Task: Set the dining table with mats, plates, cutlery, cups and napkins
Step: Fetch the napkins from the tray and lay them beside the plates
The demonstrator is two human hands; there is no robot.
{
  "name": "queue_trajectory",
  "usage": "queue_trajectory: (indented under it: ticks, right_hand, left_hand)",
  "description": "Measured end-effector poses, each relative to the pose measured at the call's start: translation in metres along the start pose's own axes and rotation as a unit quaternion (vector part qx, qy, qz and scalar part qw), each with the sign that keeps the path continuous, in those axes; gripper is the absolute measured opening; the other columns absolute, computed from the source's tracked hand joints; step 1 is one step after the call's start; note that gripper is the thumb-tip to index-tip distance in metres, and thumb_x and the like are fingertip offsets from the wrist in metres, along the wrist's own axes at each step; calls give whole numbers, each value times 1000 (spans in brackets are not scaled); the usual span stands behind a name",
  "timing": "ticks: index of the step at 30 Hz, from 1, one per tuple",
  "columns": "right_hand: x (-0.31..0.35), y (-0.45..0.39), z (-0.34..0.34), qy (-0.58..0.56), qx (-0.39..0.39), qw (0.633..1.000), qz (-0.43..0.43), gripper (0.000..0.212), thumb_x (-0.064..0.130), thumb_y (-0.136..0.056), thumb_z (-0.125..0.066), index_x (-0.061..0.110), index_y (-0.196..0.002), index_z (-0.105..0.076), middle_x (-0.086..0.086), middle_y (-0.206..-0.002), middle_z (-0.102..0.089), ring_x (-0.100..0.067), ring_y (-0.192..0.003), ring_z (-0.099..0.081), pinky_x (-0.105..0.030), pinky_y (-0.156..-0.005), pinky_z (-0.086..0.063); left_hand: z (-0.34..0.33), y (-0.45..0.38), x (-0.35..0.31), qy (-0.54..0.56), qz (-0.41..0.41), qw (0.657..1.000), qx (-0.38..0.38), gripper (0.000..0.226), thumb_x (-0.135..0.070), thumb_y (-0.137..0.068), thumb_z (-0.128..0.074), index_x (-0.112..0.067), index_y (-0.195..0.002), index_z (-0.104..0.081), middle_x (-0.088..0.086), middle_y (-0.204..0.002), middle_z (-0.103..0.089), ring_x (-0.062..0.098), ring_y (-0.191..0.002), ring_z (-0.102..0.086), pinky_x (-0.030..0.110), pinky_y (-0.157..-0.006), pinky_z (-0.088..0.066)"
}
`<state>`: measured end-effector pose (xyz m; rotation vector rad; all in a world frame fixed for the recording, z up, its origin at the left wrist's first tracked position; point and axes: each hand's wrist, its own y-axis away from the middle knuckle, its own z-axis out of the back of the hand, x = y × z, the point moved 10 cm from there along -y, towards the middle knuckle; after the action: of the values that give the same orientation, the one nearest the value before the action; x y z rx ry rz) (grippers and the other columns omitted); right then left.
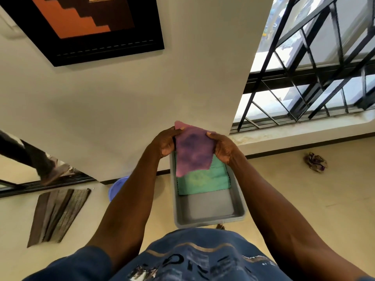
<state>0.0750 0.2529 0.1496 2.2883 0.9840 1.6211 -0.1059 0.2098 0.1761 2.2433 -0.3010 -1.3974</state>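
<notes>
Blue printed shirt (194,258) filling 6 o'clock; both hands are pinching one purple napkin (193,153) over the grey tray (211,218).
Left hand (165,144) is gripping the napkin's 9 o'clock edge, right hand (223,149) the 3 o'clock edge, fingers curled onto cloth. Napkin is hanging above the tray's far end. Advice: keep tension even, lift clear before moving off so the green napkin (203,180) underneath isn't dragging. Count: one purple, one green visible, one tray. No surface showing.
</notes>
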Motion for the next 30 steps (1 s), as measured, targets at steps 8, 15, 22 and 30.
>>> queue_trajectory:
  ticks: [8,15,22,30]
  right_hand:
    - [28,-17,16,160,-114,981,-7,51,24,-55,-82,2,-99,-70,-15,-100,-73,-32,-98,-66,-47,-91,-55]
    - [27,-2,12,89,-93,992,-15,52,-4,-78,-68,16,-123,-52,-17,-108,-64,-27,-93,-64,-31,-67,-55]
    - [41,0,22,88,-104,990,24,23,-7,-79,-65,12,-90,-72,-8,-88,-70,-24,-91,-60,-35,-77,-50]
    - [72,6,38,222,-157,960,70,20,-4,-72,-69,6,-89,-67,-10,-88,-68,-23,-85,-64,-39,-84,-57]
  left_hand:
    - [9,1,-11,-171,10,985,-10,60,6,-84,-67,-14,-139,-50,12,-109,-67,25,-89,-68,29,-63,-59]
    - [18,-13,-22,-159,-60,981,-98,71,-1,-81,-75,-11,-144,-43,20,-122,-61,24,-91,-66,30,-68,-59]
    - [15,-20,-21,-146,-78,980,-106,16,0,-80,-75,-9,-93,-70,11,-89,-70,24,-85,-64,30,-76,-55]
    - [-1,-23,-33,-217,-101,968,-78,38,8,-76,-73,-5,-111,-69,3,-92,-71,21,-91,-65,32,-85,-54]
